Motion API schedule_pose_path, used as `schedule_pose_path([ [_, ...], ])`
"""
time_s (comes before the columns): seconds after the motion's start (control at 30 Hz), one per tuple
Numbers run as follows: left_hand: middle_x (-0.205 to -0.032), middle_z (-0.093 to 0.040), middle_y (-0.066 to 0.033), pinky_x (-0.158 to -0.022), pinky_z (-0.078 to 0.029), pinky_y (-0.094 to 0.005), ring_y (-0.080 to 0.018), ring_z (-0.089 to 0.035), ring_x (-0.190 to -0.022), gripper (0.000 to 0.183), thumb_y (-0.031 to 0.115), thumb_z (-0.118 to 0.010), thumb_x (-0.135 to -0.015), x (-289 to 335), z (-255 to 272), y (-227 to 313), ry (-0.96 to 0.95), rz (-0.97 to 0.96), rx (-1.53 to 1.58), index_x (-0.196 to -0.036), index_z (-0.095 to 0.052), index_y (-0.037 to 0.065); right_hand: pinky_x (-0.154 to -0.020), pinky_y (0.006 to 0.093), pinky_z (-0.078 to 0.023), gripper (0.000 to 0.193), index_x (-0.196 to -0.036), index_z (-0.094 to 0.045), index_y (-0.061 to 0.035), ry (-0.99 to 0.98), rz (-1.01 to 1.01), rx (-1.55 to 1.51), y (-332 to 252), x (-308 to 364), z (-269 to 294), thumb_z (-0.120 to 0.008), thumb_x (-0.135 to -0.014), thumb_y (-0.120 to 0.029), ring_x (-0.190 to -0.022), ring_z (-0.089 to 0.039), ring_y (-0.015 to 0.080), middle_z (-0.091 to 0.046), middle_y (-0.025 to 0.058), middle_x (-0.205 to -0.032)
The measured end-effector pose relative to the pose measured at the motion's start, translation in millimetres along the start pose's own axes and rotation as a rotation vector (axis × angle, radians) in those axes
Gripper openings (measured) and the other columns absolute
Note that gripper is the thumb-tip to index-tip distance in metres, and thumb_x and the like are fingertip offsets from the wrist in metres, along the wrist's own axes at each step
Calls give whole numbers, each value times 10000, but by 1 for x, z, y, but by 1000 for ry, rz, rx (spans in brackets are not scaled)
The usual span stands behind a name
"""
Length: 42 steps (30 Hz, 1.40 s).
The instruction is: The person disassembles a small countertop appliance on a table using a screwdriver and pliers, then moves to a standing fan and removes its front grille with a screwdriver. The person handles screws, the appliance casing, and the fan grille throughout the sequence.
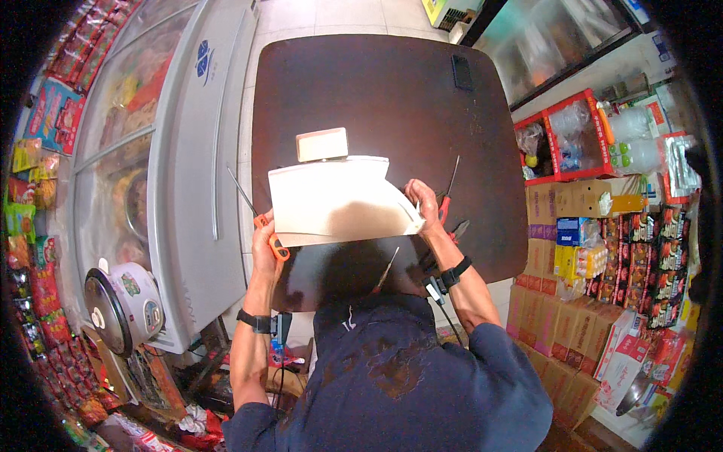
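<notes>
Curved white casing (pixel 331 197) over the worktop (pixel 384 90), left hand (pixel 263 247) pinching it and an orange-handled screwdriver (pixel 279 249), right hand (pixel 426 203) pinching its other end, bagged goods (pixel 144 92) in chest freezer (pixel 188 158) left of worktop, clear plastic items (pixel 570 120) in red crate (pixel 601 145) right of worktop

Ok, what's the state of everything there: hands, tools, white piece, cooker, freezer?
Left hand: closed, holding the orange-handled tool and the white piece's left edge.
Right hand: closed on its right edge.
White piece: held between both hands.
Red-handled tool: lying on the table, unheld.
Rice cooker: lid on, looks shut.
Chest freezer: glass top looks shut.
</notes>
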<state>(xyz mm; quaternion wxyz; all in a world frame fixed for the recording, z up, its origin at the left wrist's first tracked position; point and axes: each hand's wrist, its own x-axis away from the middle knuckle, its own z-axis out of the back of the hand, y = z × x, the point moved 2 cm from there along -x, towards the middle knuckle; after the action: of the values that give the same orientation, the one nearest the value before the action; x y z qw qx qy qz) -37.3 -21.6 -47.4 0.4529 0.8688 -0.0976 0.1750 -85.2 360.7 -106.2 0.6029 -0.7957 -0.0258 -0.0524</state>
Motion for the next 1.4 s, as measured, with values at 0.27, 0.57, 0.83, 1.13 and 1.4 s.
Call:
schedule_pose_path([
  [0.27, -1282, -664, -104, -1026, -561, -392, -203, -675, -1173, 404, 230, -565, -1040, 19, -4, -14, -31, -43, -41, -1374, -570, 2, -975, 339, -419, 200, -1044, -596, -44, -10, 24, -29, 21, 32, 17, -690, -994, -213, -1056, -528, 175, -573, 53, -1129],
  [0.57, -1367, -654, -154, -1033, -570, -389, -227, -679, -1197, 555, 200, -568, -1014, 76, 22, -42, 32, -59, -105, -1498, -497, -63, -1155, 415, -453, 783, -1685, -270, -22, 95, -554, 328, 5, 75, 11, -648, -1076, -338, -1391, -550, 292, -542, 180, -1535],
  [0.83, -1178, -678, -33, -762, -530, -292, -134, -632, -918, 483, 499, -537, -1126, 146, 36, -57, 227, 212, -128, -1351, -613, 79, -1230, 347, -360, 576, -1644, -382, 18, 151, -320, 292, 36, 123, 12, -492, -1097, -126, -1453, -503, 240, -508, 159, -1614],
  [1.13, -986, -630, 35, -564, -452, -246, -88, -559, -725, 443, 576, -517, -1111, 110, 43, -86, 325, 139, -54, -1224, -637, 164, -1242, 367, -343, 625, -1662, -328, 25, 134, -175, 410, 58, 106, 5, -519, -1089, -135, -1508, -467, 277, -491, 194, -1643],
  [1.4, -1051, -694, -1, -805, -573, -327, -155, -669, -928, 344, 443, -522, -1129, 13, 79, -81, 230, -27, 8, -1230, -640, 136, -1177, 434, -421, 735, -1673, -319, -16, 76, -304, 744, 46, 55, -14, -583, -1007, -179, -1410, -569, 412, -565, 304, -1532],
])
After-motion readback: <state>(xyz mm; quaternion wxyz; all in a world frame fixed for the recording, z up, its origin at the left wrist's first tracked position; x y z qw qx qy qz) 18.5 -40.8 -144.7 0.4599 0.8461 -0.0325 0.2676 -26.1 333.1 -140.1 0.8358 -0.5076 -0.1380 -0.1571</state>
